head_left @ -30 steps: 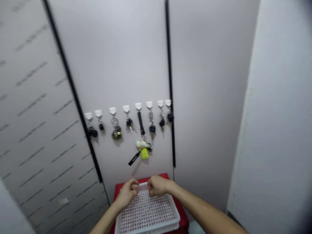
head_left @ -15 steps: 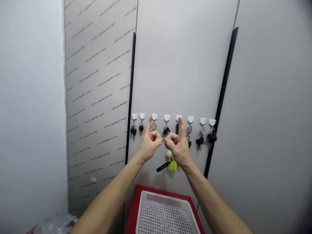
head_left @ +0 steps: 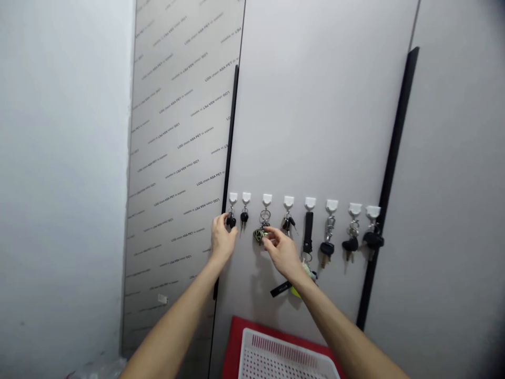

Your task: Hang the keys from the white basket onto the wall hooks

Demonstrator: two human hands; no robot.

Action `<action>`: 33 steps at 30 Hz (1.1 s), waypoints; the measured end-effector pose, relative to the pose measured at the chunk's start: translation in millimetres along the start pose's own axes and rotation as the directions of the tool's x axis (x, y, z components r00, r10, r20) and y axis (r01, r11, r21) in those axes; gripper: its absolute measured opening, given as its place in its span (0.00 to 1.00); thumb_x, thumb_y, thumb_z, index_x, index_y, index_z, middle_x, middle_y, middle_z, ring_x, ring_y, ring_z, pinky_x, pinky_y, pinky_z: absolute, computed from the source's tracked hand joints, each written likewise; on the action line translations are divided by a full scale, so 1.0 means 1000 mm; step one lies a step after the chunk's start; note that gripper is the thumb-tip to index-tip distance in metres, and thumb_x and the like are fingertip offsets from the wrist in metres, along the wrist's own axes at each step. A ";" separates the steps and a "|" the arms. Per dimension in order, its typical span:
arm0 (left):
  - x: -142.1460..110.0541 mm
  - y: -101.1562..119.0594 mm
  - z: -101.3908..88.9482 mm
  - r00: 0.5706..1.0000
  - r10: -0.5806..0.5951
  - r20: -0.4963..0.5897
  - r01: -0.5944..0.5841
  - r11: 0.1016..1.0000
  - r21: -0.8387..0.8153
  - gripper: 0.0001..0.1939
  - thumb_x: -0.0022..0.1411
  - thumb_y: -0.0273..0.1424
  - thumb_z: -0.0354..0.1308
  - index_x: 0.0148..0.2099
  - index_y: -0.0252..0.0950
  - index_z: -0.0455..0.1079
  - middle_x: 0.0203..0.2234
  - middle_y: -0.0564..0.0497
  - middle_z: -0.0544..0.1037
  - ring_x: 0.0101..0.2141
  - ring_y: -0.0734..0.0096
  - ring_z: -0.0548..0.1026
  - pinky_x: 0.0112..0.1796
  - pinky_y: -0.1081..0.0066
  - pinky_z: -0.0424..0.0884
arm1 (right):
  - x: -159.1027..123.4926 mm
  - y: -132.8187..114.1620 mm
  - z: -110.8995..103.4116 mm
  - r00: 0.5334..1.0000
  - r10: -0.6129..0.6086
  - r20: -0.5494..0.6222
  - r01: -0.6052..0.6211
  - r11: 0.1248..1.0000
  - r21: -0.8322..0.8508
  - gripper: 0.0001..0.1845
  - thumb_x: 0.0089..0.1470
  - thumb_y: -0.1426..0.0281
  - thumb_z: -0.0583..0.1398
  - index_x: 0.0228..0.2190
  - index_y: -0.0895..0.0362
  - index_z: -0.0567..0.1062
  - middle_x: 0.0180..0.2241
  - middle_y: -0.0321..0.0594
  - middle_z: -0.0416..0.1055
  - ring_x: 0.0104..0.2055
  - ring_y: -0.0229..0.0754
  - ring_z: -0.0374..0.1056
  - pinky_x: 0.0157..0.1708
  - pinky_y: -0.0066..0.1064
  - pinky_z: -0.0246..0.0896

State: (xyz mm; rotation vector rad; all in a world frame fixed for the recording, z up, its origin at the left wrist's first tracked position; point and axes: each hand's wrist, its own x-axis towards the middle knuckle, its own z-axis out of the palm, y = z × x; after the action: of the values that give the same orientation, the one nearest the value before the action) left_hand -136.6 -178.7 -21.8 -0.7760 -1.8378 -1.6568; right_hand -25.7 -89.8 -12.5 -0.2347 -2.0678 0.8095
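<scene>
My left hand point(head_left: 223, 237) is at the leftmost bunch of black-headed keys point(head_left: 231, 221), its thumb and forefinger apart on either side of them. Whether the fingers touch these keys I cannot tell. My right hand point(head_left: 282, 250) reaches the third bunch, which hangs from a split ring point(head_left: 265, 215) with a round patterned trinket point(head_left: 258, 236). Thumb and fingertips are slightly apart beside that trinket. Between the hands hangs a small black-headed key set point(head_left: 244, 217). To the right, a black strap keychain point(head_left: 308, 231) hangs above a yellow-green piece point(head_left: 295, 291), partly behind my right forearm.
A row of white hooks point(head_left: 289, 201) is fixed to a pale cabinet door point(head_left: 315, 116), with more keys point(head_left: 350, 245) at the right. Black handle strips point(head_left: 389, 173) edge the doors. Below, a white perforated basket point(head_left: 284, 345) sits on a red surface point(head_left: 232, 350).
Both hands have parted from their raised, pinched pose at the middle. My left hand has moved to the leftmost keys, my right to the third bunch. The view has shifted left.
</scene>
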 end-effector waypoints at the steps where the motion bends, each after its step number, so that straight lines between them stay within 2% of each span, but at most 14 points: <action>1: 0.006 -0.005 0.000 1.000 0.004 0.012 -0.005 0.998 0.057 0.21 0.43 0.27 0.50 0.43 0.34 0.57 0.37 0.47 0.64 0.38 0.70 0.62 0.39 0.71 0.58 | 0.006 -0.002 0.005 1.000 0.000 -0.014 0.000 0.999 -0.041 0.16 0.40 0.69 0.51 0.34 0.61 0.66 0.23 0.37 0.65 0.21 0.32 0.60 0.25 0.26 0.55; 4: 0.018 -0.009 0.005 0.993 -0.070 0.095 0.052 0.982 0.183 0.23 0.44 0.32 0.50 0.46 0.35 0.54 0.37 0.46 0.67 0.38 0.66 0.64 0.37 0.69 0.60 | 0.028 -0.010 0.021 1.000 -0.001 -0.022 -0.002 0.993 -0.114 0.18 0.40 0.68 0.50 0.36 0.62 0.66 0.27 0.40 0.68 0.22 0.33 0.62 0.27 0.26 0.56; 8: 0.030 -0.006 0.009 0.973 -0.185 0.140 0.137 0.946 0.294 0.16 0.47 0.34 0.47 0.40 0.36 0.60 0.33 0.46 0.70 0.35 0.64 0.67 0.33 0.68 0.61 | 0.055 -0.010 0.045 0.998 0.048 -0.041 -0.056 0.969 -0.241 0.20 0.40 0.66 0.52 0.37 0.63 0.65 0.28 0.43 0.68 0.24 0.35 0.63 0.26 0.25 0.55; 11: 0.040 -0.006 0.005 0.961 -0.207 0.183 0.155 0.952 0.265 0.14 0.47 0.34 0.46 0.36 0.35 0.63 0.32 0.46 0.71 0.34 0.67 0.68 0.33 0.71 0.62 | 0.064 -0.008 0.055 0.995 0.094 -0.036 -0.101 0.935 -0.341 0.16 0.40 0.65 0.52 0.31 0.61 0.68 0.24 0.42 0.69 0.24 0.36 0.63 0.24 0.24 0.54; 15: 0.053 -0.004 -0.008 0.962 -0.203 0.182 0.165 0.965 0.204 0.13 0.47 0.31 0.44 0.35 0.34 0.64 0.29 0.48 0.72 0.32 0.70 0.68 0.32 0.73 0.62 | 0.065 -0.016 0.049 0.993 0.088 -0.076 -0.112 0.888 -0.445 0.13 0.41 0.64 0.50 0.23 0.59 0.69 0.22 0.42 0.68 0.25 0.38 0.63 0.24 0.25 0.51; 17: 0.060 0.001 -0.014 0.980 -0.132 0.147 0.099 0.972 0.215 0.13 0.47 0.29 0.44 0.37 0.35 0.63 0.30 0.48 0.72 0.32 0.70 0.68 0.33 0.73 0.62 | 0.067 -0.024 0.041 0.993 0.044 -0.108 -0.091 0.873 -0.478 0.13 0.41 0.63 0.49 0.23 0.58 0.68 0.23 0.41 0.68 0.26 0.38 0.62 0.23 0.25 0.50; 20: 0.072 0.013 -0.020 0.986 0.067 0.152 -0.111 0.947 0.301 0.14 0.46 0.28 0.44 0.37 0.35 0.63 0.32 0.48 0.70 0.34 0.70 0.67 0.35 0.72 0.61 | 0.080 -0.041 0.030 0.995 -0.035 -0.095 -0.021 0.846 -0.533 0.12 0.41 0.64 0.48 0.25 0.57 0.68 0.25 0.42 0.68 0.27 0.39 0.61 0.22 0.25 0.48; 22: 0.084 0.022 -0.022 0.949 0.193 0.249 -0.274 0.897 0.347 0.13 0.46 0.27 0.44 0.36 0.35 0.64 0.33 0.48 0.70 0.34 0.69 0.66 0.36 0.72 0.61 | 0.089 -0.051 0.026 0.994 -0.089 -0.060 0.040 0.826 -0.562 0.12 0.41 0.66 0.48 0.26 0.58 0.67 0.26 0.43 0.67 0.27 0.38 0.61 0.22 0.25 0.48; 24: 0.096 0.031 -0.024 0.895 0.266 0.358 -0.394 0.848 0.354 0.14 0.45 0.26 0.44 0.35 0.35 0.64 0.33 0.48 0.69 0.34 0.70 0.66 0.37 0.72 0.61 | 0.093 -0.056 0.022 0.991 -0.132 -0.036 0.089 0.819 -0.567 0.12 0.42 0.67 0.48 0.27 0.58 0.67 0.25 0.43 0.67 0.26 0.38 0.60 0.22 0.25 0.47; 26: 0.104 0.038 -0.029 0.880 0.290 0.377 -0.423 0.839 0.343 0.14 0.44 0.26 0.44 0.36 0.35 0.64 0.33 0.50 0.69 0.35 0.71 0.65 0.38 0.73 0.60 | 0.085 -0.053 0.017 0.987 -0.159 -0.001 0.132 0.821 -0.556 0.11 0.42 0.67 0.47 0.26 0.58 0.66 0.23 0.41 0.66 0.24 0.36 0.59 0.22 0.24 0.47; 29: 0.091 0.040 -0.035 0.907 0.300 0.295 -0.378 0.887 0.264 0.16 0.45 0.25 0.43 0.37 0.35 0.64 0.34 0.51 0.69 0.36 0.72 0.65 0.39 0.74 0.59 | 0.048 -0.030 0.006 0.975 -0.146 0.165 0.213 0.816 -0.537 0.09 0.41 0.67 0.48 0.22 0.58 0.65 0.19 0.37 0.64 0.20 0.33 0.56 0.20 0.23 0.45; 31: 0.058 0.032 -0.033 0.885 0.292 0.362 -0.361 0.922 0.141 0.16 0.45 0.25 0.43 0.38 0.35 0.64 0.34 0.51 0.69 0.36 0.73 0.65 0.38 0.75 0.60 | 0.009 -0.002 0.000 0.943 -0.059 0.326 0.233 0.819 -0.525 0.08 0.40 0.69 0.49 0.20 0.58 0.65 0.17 0.36 0.63 0.18 0.32 0.54 0.19 0.23 0.43; 33: 0.006 0.015 -0.025 0.811 0.226 0.540 -0.293 0.955 0.040 0.16 0.44 0.24 0.43 0.37 0.34 0.64 0.33 0.51 0.70 0.35 0.74 0.66 0.38 0.76 0.60 | -0.033 0.030 -0.003 0.881 0.058 0.470 0.225 0.823 -0.522 0.08 0.40 0.71 0.48 0.18 0.59 0.66 0.16 0.36 0.63 0.18 0.32 0.54 0.18 0.23 0.41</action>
State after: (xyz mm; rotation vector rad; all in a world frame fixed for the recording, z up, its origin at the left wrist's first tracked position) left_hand -129.3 -201.7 -4.6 -1.4766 -2.0465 -1.2110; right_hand -7.6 -80.0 -52.6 -0.2827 -2.7336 0.1655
